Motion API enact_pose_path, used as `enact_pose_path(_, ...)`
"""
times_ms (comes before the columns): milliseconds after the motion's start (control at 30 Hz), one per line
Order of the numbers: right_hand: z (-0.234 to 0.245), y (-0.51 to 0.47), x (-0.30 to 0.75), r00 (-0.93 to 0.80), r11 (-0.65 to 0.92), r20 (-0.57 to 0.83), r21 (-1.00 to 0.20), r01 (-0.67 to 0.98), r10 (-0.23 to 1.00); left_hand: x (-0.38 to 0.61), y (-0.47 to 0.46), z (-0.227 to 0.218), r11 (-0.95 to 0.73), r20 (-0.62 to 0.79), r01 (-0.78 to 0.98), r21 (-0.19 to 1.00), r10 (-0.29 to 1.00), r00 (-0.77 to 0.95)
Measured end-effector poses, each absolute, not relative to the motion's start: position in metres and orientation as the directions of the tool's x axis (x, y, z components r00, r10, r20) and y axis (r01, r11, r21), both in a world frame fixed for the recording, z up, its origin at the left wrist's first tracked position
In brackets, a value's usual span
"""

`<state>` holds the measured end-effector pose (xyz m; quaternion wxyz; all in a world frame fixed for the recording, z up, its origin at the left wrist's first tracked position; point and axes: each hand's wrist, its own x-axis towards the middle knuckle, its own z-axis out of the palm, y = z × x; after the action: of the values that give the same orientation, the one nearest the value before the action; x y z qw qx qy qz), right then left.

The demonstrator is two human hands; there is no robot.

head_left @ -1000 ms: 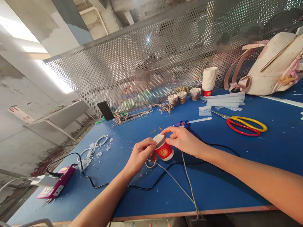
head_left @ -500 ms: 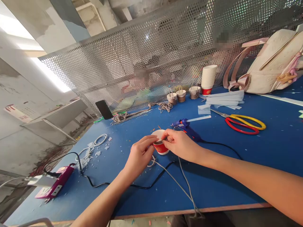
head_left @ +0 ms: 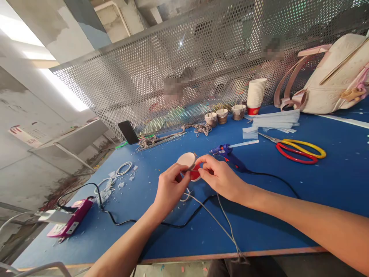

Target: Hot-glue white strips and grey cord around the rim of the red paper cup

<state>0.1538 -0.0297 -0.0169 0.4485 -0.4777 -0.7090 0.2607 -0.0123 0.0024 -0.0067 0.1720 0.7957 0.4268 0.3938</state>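
Note:
A small red paper cup (head_left: 191, 166) is held upside down just above the blue table (head_left: 317, 192), its white base tilted toward me. My left hand (head_left: 171, 187) grips the cup from the left with closed fingers. My right hand (head_left: 219, 176) pinches a grey cord (head_left: 223, 223) against the cup's side. The cord trails from the cup toward the table's near edge. A blue glue gun (head_left: 229, 153) lies just behind my right hand.
Red and yellow scissors (head_left: 300, 150), white strips (head_left: 273, 121), a stack of paper cups (head_left: 256, 96) and three cord-wrapped cups (head_left: 221, 116) lie farther back. A cream bag (head_left: 331, 80) sits at the right, a pink power strip (head_left: 70, 219) at the left, a phone (head_left: 128, 133) by the mesh panel.
The cup has turned over in my hands, so its white base now faces me and less red shows. Both hands stayed on it and shifted slightly away from me.

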Motion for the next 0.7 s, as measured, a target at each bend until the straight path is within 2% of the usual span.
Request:
enact_pose_path(67,-0.018,-0.035,0.152,-0.162,0.447,0.428,-0.738,0.505,0.889,-0.013,0.004,-0.003,-0.455,0.395,0.523,0.720,0.889,0.231)
enact_pose_path(133,-0.021,-0.045,0.147,-0.260,0.556,0.518,-0.572,0.603,0.815,-0.013,0.006,0.000,-0.340,0.301,0.473,0.813,0.940,0.159)
enact_pose_path(200,-0.023,-0.059,0.141,-0.496,0.743,0.606,-0.256,0.619,0.622,-0.013,0.008,0.001,-0.269,0.243,0.417,0.868,0.963,0.115)
enact_pose_path(267,-0.022,-0.075,0.137,-0.733,0.876,0.574,0.055,0.479,0.365,-0.013,0.010,0.000,-0.236,0.217,0.376,0.896,0.972,0.094)
enact_pose_path(300,-0.021,-0.082,0.136,-0.804,0.906,0.532,0.149,0.396,0.264,-0.013,0.011,-0.001,-0.225,0.207,0.358,0.906,0.974,0.090)
enact_pose_path(333,-0.019,-0.089,0.137,-0.843,0.923,0.500,0.194,0.333,0.199,-0.013,0.011,-0.002,-0.215,0.196,0.339,0.916,0.976,0.091)
enact_pose_path(433,-0.012,-0.095,0.154,-0.821,0.932,0.538,0.162,0.323,0.191,-0.014,0.014,-0.004,-0.183,0.164,0.267,0.946,0.982,0.094)
enact_pose_path(533,-0.012,-0.082,0.190,-0.644,0.862,0.688,0.054,0.505,0.334,-0.014,0.016,-0.005,-0.150,0.135,0.180,0.972,0.986,0.095)
enact_pose_path(567,-0.014,-0.075,0.204,-0.547,0.798,0.733,0.010,0.602,0.404,-0.014,0.016,-0.005,-0.140,0.126,0.154,0.978,0.987,0.098)
enact_pose_path(633,-0.020,-0.060,0.232,-0.351,0.578,0.697,-0.113,0.808,0.626,-0.013,0.017,-0.004,-0.121,0.108,0.115,0.986,0.988,0.113)
enact_pose_path(700,-0.027,-0.044,0.252,-0.113,0.250,0.496,-0.218,0.944,0.861,-0.012,0.017,-0.004,-0.099,0.088,0.080,0.992,0.987,0.135)
